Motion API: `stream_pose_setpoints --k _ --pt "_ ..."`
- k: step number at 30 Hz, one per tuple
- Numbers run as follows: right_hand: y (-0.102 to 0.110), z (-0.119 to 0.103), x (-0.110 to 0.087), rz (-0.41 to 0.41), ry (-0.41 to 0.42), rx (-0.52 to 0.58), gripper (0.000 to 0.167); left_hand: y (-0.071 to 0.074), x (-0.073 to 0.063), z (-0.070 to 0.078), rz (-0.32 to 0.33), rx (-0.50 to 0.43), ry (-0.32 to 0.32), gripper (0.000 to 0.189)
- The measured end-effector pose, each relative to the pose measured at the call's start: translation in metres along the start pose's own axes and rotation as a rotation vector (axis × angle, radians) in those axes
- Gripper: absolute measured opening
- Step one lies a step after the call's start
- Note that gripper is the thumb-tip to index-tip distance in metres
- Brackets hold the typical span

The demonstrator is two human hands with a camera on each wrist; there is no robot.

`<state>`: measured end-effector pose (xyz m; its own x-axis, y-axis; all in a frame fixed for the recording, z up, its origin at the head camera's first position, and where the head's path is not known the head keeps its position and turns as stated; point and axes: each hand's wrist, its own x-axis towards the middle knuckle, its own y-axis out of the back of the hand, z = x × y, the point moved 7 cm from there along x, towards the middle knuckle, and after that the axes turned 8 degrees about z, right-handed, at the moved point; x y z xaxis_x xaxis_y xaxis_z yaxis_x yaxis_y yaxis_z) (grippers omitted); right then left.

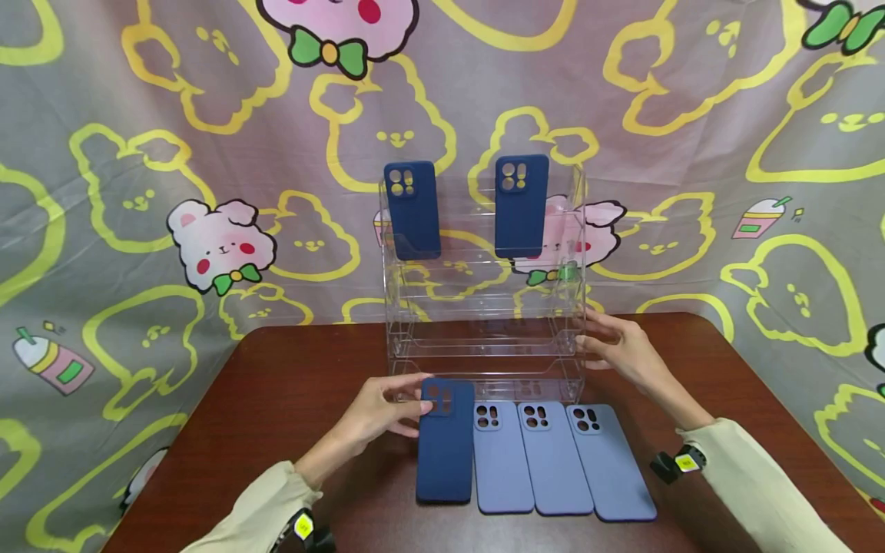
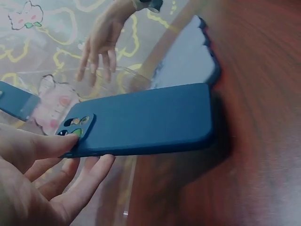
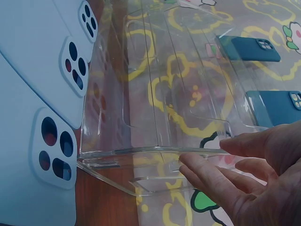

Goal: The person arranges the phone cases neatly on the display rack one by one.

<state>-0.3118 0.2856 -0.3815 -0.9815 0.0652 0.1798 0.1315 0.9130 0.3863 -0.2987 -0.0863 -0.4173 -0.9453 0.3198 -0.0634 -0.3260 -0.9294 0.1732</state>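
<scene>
My left hand (image 1: 380, 411) pinches a dark blue phone case (image 1: 445, 453) near its camera cutouts, thumb on the back and fingers underneath. In the left wrist view that phone case (image 2: 146, 120) tilts above the brown table. At the right side of a clear tiered display rack (image 1: 484, 349), my right hand (image 1: 625, 353) has its fingers extended along the edge. The right wrist view shows the right hand (image 3: 240, 174) with thumb and fingers spread at the rack's side. Two dark blue phone cases, a left one (image 1: 415, 215) and a right one (image 1: 522, 211), stand upright in the top tier.
Three light blue-grey phone cases, a left one (image 1: 505, 468), a middle one (image 1: 558, 468) and a right one (image 1: 611, 468), lie in a row before the rack on the brown table (image 1: 311, 361). A patterned cloth (image 1: 311, 153) hangs behind and at both sides.
</scene>
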Motion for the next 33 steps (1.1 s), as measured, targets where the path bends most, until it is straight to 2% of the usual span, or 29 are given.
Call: stream_pose_setpoints --k 7,12,21,27,33 --pt "0.001 0.000 0.000 -0.005 0.013 0.010 0.062 0.012 0.006 0.032 0.045 0.039 -0.081 0.054" --pt "0.002 0.000 0.000 -0.007 0.017 0.014 0.062 0.024 0.013 0.062 0.114 0.058 -0.167 0.052" --pt "0.001 0.002 0.000 -0.006 0.010 0.020 0.062 0.049 0.034 0.122 0.229 0.124 -0.295 0.053" --pt "0.001 0.003 -0.001 0.001 0.001 0.004 0.062 0.060 0.050 0.154 0.271 0.144 -0.376 0.054" --pt "0.000 0.003 0.000 -0.002 0.010 0.012 0.062 0.069 0.062 0.182 0.321 0.123 -0.504 0.053"
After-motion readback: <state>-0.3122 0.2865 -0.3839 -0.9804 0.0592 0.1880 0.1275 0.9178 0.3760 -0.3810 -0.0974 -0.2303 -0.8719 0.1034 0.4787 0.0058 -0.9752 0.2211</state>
